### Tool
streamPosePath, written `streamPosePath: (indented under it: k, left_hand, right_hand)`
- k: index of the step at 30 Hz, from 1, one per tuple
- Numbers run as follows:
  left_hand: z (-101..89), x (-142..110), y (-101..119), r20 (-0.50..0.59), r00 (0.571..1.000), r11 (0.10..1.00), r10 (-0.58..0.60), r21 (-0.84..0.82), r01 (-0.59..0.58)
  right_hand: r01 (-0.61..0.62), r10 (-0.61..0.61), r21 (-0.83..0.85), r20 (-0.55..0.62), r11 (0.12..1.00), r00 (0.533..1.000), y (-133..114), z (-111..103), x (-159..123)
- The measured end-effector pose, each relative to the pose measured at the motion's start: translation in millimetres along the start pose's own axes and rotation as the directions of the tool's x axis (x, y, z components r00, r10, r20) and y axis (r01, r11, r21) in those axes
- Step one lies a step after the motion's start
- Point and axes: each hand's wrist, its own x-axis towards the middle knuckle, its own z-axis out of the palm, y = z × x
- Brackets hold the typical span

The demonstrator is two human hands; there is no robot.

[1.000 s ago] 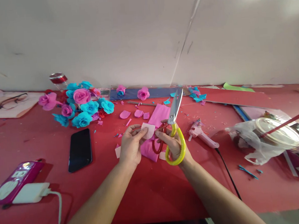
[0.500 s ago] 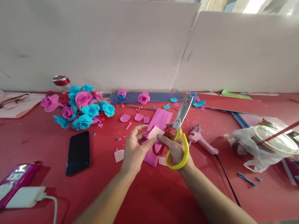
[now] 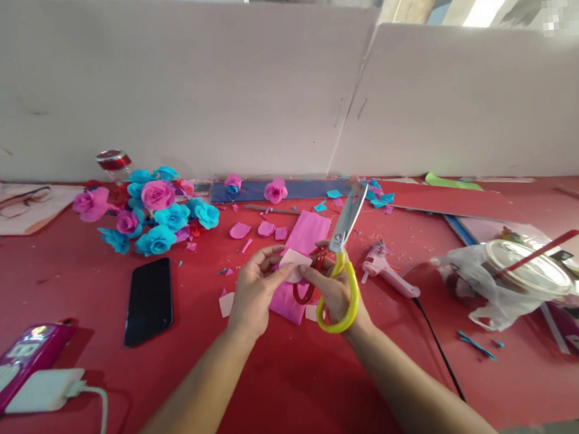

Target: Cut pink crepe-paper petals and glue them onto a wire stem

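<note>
Between the fingertips of both hands is a small pale pink paper piece (image 3: 294,263). My left hand (image 3: 250,297) pinches its left side with thumb and fingers. My right hand (image 3: 339,292) touches its right edge with a fingertip and also carries scissors (image 3: 345,226), which have one yellow and one red handle loop. The scissor blades point up and away, nearly together. Under the hands lies a strip of bright pink crepe paper (image 3: 308,232) on the red table. Cut pink petals (image 3: 240,230) and a pale paper scrap (image 3: 227,305) lie to the left.
Paper roses (image 3: 157,195) in pink and blue stand at the back left, with a phone (image 3: 148,300) in front. To the right are a pink glue gun (image 3: 389,273) with its cord and a lidded tub (image 3: 529,268) in a plastic bag. A white partition (image 3: 184,91) rises behind.
The scissor blades have come closer together. The pale paper piece has turned a little between my fingers and sits slightly more to the left. The whole view has shifted slightly.
</note>
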Motion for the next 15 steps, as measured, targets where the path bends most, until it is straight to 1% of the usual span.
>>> streamPosePath:
  k: [1,3,5,7,11,13,15]
  left_hand:
    - [-2.2,1.7,1.6,0.051,0.998,0.999,-0.044,0.026,0.042]
    - [-7.0,4.5,5.4,0.158,0.977,0.986,-0.144,0.108,0.128]
    - [-11.8,6.9,9.0,0.215,0.954,0.971,-0.211,0.155,0.18]
    - [-16.0,9.4,12.0,0.183,0.958,0.973,-0.219,0.112,0.202]
    - [-21.8,14.9,18.1,0.059,0.969,0.963,-0.241,-0.107,0.246]
    - [-24.2,16.9,21.7,0.025,0.974,0.951,-0.225,-0.211,0.225]
    - [-26.9,18.0,25.0,0.035,0.982,0.937,-0.185,-0.294,0.187]
  right_hand:
    - [0.001,-0.001,-0.022,0.008,1.0,1.0,-2.0,-0.3,0.0]
    - [-0.001,0.004,-0.056,0.054,0.998,0.999,-4.5,-1.4,0.2]
    - [0.001,0.008,-0.091,0.105,0.996,0.994,-5.1,-2.9,0.5]
    - [0.012,0.004,-0.127,0.121,0.992,0.993,-5.4,-3.7,0.5]
    - [0.08,-0.062,-0.203,0.091,0.976,0.994,-8.3,-2.9,-0.3]
    - [0.114,-0.095,-0.216,0.097,0.97,0.991,-9.1,-2.6,-0.2]
    - [0.139,-0.115,-0.234,0.116,0.962,0.987,-8.4,-3.4,0.1]
